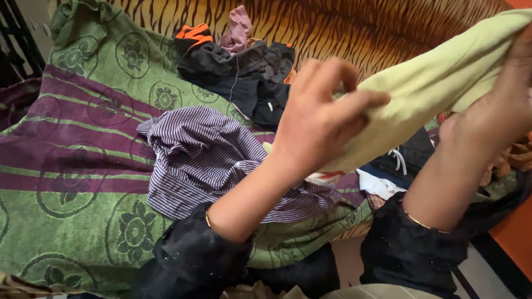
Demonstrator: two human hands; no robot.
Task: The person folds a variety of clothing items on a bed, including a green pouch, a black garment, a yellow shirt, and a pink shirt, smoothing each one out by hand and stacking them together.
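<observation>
left hand (318, 119), frame centre: fingers curled, pinching the pale green garment (438, 83) | right hand (499, 119), right edge: clenched on the same cloth, held raised across upper right | below centre: striped purple shirt (205, 160) crumpled on green-and-purple floral bedspread (83, 166) | top centre: dark clothes pile (244, 72) against tiger-print blanket (343, 25)

The striped shirt (210, 160) lies on the bedspread (83, 166), clothes pile (244, 72) seemingly behind it.

A striped shirt (205, 160) is crumpled on a green bedspread (83, 194); dark clothes (244, 77) are heaped by a tiger-print blanket (343, 27).
</observation>
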